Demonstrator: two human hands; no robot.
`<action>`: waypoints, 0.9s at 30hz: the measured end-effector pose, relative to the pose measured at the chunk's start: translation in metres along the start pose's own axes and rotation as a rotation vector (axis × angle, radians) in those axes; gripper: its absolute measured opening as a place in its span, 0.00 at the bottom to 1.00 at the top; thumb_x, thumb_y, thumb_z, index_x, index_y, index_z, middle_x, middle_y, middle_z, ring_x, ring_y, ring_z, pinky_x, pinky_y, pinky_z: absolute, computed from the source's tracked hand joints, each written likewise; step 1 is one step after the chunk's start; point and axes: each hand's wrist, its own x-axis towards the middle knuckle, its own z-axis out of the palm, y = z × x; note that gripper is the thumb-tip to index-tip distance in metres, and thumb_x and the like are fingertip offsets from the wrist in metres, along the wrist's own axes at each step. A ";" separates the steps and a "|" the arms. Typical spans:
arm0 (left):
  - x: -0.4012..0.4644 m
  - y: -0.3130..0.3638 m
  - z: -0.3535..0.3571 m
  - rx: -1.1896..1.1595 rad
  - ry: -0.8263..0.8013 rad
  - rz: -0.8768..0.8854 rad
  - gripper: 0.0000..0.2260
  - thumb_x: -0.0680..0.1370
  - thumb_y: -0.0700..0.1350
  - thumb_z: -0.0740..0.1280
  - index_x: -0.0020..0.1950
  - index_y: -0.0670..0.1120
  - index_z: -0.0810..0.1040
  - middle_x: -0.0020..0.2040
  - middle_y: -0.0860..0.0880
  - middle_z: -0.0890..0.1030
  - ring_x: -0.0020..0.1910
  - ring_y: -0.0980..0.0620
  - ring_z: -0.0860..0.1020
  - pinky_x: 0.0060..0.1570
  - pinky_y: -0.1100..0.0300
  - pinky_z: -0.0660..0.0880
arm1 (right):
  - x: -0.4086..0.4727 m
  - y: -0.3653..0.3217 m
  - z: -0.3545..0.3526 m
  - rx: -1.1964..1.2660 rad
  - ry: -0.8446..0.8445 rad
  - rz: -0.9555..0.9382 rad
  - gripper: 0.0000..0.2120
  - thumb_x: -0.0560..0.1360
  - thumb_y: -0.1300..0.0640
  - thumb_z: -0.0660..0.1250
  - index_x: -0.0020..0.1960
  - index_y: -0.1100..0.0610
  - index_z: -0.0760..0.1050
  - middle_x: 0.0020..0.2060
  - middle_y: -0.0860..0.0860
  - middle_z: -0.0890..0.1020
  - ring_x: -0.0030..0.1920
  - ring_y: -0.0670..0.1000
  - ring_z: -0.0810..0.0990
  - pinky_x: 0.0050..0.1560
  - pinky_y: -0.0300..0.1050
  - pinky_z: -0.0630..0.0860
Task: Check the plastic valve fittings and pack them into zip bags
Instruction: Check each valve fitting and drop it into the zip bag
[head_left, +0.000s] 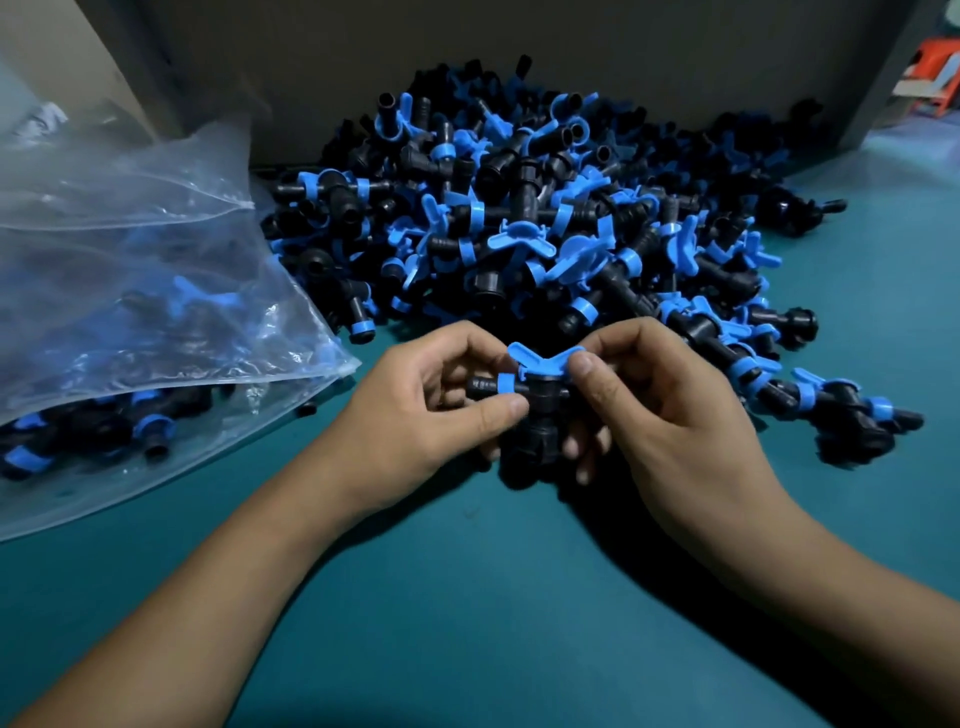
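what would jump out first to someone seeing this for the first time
A big heap of black and blue valve fittings fills the middle of the teal table, piled against the grey wall behind. Just in front of it, the left hand and right hand together hold one fitting by its blue handle. At left lies a clear zip bag with fittings inside.

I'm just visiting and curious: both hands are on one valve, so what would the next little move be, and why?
Probably a turn of the blue handle to test it: the right hand pinches its wing while the left hand steadies the black valve fitting. It isn't yet in the zip bag.
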 end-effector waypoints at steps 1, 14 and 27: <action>0.000 0.000 -0.002 -0.032 0.026 -0.009 0.08 0.76 0.40 0.71 0.52 0.38 0.78 0.37 0.42 0.81 0.31 0.49 0.79 0.29 0.67 0.72 | 0.000 -0.001 0.000 -0.009 0.017 0.006 0.06 0.83 0.53 0.69 0.50 0.54 0.77 0.31 0.55 0.81 0.27 0.56 0.79 0.27 0.47 0.76; 0.003 -0.009 -0.010 -0.085 0.063 -0.096 0.12 0.74 0.54 0.68 0.41 0.45 0.78 0.27 0.44 0.73 0.27 0.45 0.74 0.31 0.53 0.68 | 0.005 -0.004 -0.001 0.165 0.001 0.026 0.05 0.80 0.66 0.69 0.56 0.63 0.76 0.42 0.51 0.80 0.37 0.50 0.82 0.38 0.42 0.81; 0.004 -0.010 -0.010 -0.082 0.098 -0.123 0.18 0.77 0.57 0.66 0.32 0.47 0.77 0.20 0.45 0.70 0.24 0.45 0.73 0.30 0.60 0.73 | 0.002 -0.008 -0.001 0.014 -0.022 0.014 0.04 0.82 0.61 0.68 0.56 0.61 0.77 0.35 0.50 0.77 0.30 0.48 0.75 0.30 0.41 0.71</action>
